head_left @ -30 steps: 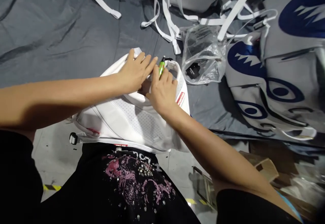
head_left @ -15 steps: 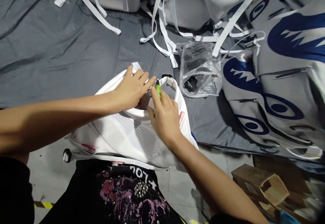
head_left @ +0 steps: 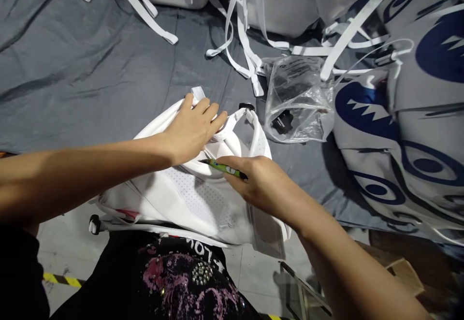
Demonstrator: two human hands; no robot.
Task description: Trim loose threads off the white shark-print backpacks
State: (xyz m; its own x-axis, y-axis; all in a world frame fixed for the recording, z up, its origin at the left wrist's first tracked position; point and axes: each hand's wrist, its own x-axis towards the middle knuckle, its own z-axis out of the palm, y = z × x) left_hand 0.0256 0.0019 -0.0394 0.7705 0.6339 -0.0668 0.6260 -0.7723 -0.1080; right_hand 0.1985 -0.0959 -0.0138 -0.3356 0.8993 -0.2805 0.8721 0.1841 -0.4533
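Observation:
A white backpack with dotted mesh panels lies across my lap and the table edge. My left hand rests on its upper rim, fingers bent over the white fabric; the thumb is mostly hidden. Held in my right hand is a slim green pointed tool with dark ends, whose exact kind I cannot make out. Its tip points left, close to the bag's rim and just below my left hand. A black buckle sits at the bag's top, and a translucent flap hangs below my right wrist.
A clear plastic bag with black parts inside lies beyond the backpack. Several grey-white bags with loose straps lie at the back, and others with blue eye prints are piled right. A cardboard box is on the floor.
My right hand has moved right and down and turned, so the green tool now lies nearly level, pointing left instead of upward. My left hand stays on the rim. The view has shifted slightly.

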